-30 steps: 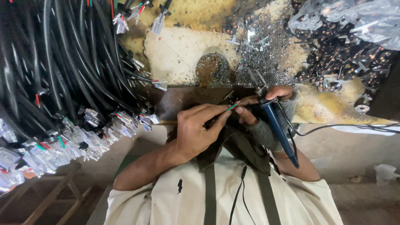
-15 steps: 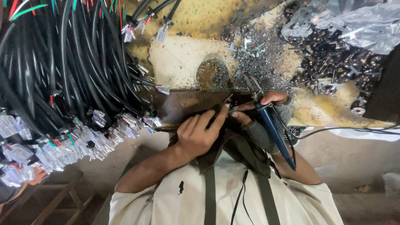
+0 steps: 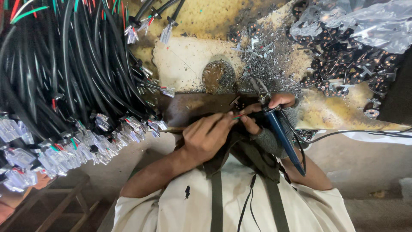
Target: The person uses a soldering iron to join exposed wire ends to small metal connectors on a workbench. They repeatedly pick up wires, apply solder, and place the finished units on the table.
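Shifted slightly rightward since before, left hand (image 3: 206,137) pinching thin coloured wires (image 3: 235,116). Right hand (image 3: 274,107) clamped on blue soldering iron (image 3: 283,137). Joint apparently unfinished; black cable bundle (image 3: 64,77) waiting on surface (image 3: 189,60).

Thin wire (image 3: 234,116), red and green strands showing at the tip, pinched between fingers of left hand (image 3: 206,137) & right hand (image 3: 264,114), lying roughly level just above front edge of worktop. Strands short, bare ends too small to judge. Soldering iron (image 3: 283,137): blue handle, long & slim, dark metal tip w/ bent wire at top. Held slanted in right hand, tip up-left over worktop near wire end, handle running down-right across forearm. Black cord off the handle end, trailing right. Tip & wire close; contact can't be told.
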{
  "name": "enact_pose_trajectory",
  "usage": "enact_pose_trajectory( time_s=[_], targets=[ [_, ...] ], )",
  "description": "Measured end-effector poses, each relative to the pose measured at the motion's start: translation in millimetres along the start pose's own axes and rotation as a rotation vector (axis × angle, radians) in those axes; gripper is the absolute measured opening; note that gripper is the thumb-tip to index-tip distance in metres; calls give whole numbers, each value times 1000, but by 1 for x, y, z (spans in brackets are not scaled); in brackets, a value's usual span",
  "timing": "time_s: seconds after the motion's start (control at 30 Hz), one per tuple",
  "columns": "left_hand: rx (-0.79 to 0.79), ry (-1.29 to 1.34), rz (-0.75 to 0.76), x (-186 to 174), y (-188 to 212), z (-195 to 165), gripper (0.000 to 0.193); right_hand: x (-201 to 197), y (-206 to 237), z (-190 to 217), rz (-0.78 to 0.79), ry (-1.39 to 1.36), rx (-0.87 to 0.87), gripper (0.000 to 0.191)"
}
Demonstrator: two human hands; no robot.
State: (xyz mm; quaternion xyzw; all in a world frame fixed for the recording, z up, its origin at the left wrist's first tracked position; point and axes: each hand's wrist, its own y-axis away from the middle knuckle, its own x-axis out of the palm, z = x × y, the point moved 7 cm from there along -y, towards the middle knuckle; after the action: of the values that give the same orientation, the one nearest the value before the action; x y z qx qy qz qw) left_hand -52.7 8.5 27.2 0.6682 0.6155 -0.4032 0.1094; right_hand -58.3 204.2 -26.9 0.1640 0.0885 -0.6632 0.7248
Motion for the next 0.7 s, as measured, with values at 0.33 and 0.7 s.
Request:
enact_pose_trajectory(
  time_s=[0.33, 0.7],
  targets=[
    [-525, 590, -49, 16, 7, 32, 14, 20, 16, -57, 132, 223, 58, 9],
    [-253, 79, 33, -7, -15, 23, 12, 13, 3, -7, 14, 48, -84, 49]
  ],
)
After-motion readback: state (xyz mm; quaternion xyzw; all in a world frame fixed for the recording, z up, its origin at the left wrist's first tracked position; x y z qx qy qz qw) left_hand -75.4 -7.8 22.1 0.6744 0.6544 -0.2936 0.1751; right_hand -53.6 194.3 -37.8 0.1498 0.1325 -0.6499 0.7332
